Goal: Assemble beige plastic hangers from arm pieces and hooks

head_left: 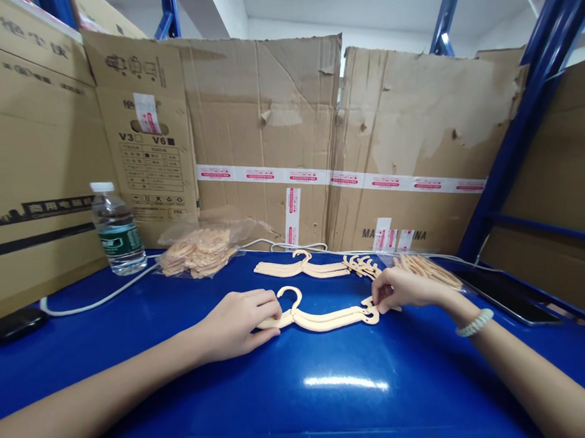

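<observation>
A cream plastic clothes hanger (333,320) with a curved hook lies on the blue table (270,391). My left hand (240,322) is closed around the hanger's left arm. At its right end sits a small cream hook-shaped piece (372,312), and my right hand (402,290) pinches this piece with thumb and fingertips. Whether the piece is joined to the hanger I cannot tell. Behind them lies a second cream hanger (281,269). Several loose hook-shaped pieces (362,264) are heaped at its right end, partly behind my right hand.
A clear bag of cream parts (200,249) and a water bottle (116,230) stand at the left, near a black object (17,324). More cream pieces (426,268) and a dark flat device (510,297) lie at the right. A white cable (100,309) runs along cardboard walls (263,137).
</observation>
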### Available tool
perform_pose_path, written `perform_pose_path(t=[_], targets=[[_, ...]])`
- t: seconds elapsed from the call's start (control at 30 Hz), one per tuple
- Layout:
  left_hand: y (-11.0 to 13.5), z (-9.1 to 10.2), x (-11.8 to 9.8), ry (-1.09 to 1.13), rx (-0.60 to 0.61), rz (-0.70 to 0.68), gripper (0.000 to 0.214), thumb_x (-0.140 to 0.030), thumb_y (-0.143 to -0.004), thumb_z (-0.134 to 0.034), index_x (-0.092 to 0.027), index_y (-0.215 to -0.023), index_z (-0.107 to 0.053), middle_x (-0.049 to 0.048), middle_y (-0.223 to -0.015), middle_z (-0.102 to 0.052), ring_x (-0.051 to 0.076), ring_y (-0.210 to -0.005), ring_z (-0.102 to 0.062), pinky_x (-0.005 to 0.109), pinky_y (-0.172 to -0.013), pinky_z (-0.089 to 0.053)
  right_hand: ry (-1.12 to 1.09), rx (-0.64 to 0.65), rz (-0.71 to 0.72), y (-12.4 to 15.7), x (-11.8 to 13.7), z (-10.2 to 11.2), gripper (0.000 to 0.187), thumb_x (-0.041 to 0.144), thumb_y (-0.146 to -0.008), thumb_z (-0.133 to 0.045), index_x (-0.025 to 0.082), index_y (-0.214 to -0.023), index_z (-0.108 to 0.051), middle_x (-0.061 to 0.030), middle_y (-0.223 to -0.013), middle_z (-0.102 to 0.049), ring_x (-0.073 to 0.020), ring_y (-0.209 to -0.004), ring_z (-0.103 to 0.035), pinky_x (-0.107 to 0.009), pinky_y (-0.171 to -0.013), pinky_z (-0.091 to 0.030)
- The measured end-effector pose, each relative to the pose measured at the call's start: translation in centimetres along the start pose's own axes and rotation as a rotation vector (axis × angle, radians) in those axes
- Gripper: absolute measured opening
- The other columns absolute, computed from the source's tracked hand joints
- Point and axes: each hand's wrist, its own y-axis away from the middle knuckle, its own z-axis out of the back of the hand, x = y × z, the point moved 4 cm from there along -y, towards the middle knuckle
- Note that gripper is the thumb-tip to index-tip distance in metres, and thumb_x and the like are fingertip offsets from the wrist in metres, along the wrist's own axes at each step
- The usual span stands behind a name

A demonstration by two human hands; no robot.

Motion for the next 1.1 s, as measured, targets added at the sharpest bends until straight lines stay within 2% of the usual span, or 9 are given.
perform_pose_path(t=[0.13,0.27,0.43,0.53,0.7,1.1], targets=[[0.1,0.0,-0.1,0.02,0.006,-0.011,0.013,-0.03,-0.086,-0.051,-0.023,-0.097,-0.054,0.0017,-0.096,-0.061,0.019,-0.087,-0.058,0.027,-0.068,-0.04,0.058,-0.003,-0.026,0.1,0.2,0.0,0.015,0.025,-0.063,-0.07,0.015,-0.074,-0.073,-0.0044,-0.067,-0.068,-0.0187,-0.065,-0.061,-0.025,-0.058,-0.042],[0.2,0.3,-0.4,0.021,0.013,-0.007,0.009,-0.028,-0.085,-0.051,-0.022,-0.091,-0.053,0.0009,-0.092,-0.06,0.018,-0.082,-0.057,0.027,-0.066,-0.038,0.091,-0.01,-0.037,0.5,0.3,0.1,0.019,0.027,-0.067,-0.069,0.015,-0.081,-0.072,-0.0054,-0.074,-0.069,-0.0194,-0.067,-0.062,-0.026,-0.058,-0.042],[0.1,0.4,-0.5,0.032,0.016,-0.013,0.007,-0.026,-0.084,-0.051,-0.022,-0.089,-0.052,0.0007,-0.091,-0.06,0.018,-0.081,-0.056,0.027,-0.066,-0.038,0.121,-0.087,0.115,0.8,2.4,0.0,0.024,0.034,-0.077,-0.064,0.016,-0.092,-0.069,-0.0064,-0.087,-0.067,-0.0199,-0.079,-0.06,-0.027,-0.066,-0.043],[0.1,0.4,-0.5,0.038,0.01,-0.027,0.007,-0.026,-0.085,-0.05,-0.022,-0.09,-0.053,0.0013,-0.091,-0.06,0.018,-0.082,-0.056,0.027,-0.067,-0.038,0.115,-0.092,0.216,0.6,3.9,-0.8,0.034,0.036,-0.072,-0.071,0.016,-0.1,-0.066,-0.0069,-0.096,-0.064,-0.0195,-0.081,-0.058,-0.027,-0.068,-0.042],[0.2,0.4,-0.5,0.044,-0.022,-0.054,0.009,-0.023,-0.086,-0.048,-0.022,-0.092,-0.055,0.0019,-0.093,-0.061,0.017,-0.083,-0.057,0.026,-0.067,-0.039,0.11,-0.027,0.22,0.0,4.2,-2.1,0.027,0.029,-0.068,-0.076,0.016,-0.09,-0.068,-0.0033,-0.083,-0.061,-0.0163,-0.074,-0.054,-0.025,-0.063,-0.039],[0.1,0.0,0.4,0.062,-0.026,-0.028,0.022,-0.024,-0.095,-0.036,-0.022,-0.1,-0.058,0.0041,-0.1,-0.062,0.018,-0.091,-0.058,0.027,-0.076,-0.044,0.025,0.016,0.131,-0.3,2.8,-2.1,0.022,0.027,-0.071,-0.07,0.017,-0.09,-0.066,-0.0004,-0.07,-0.065,-0.0143,-0.063,-0.059,-0.022,-0.056,-0.038]])
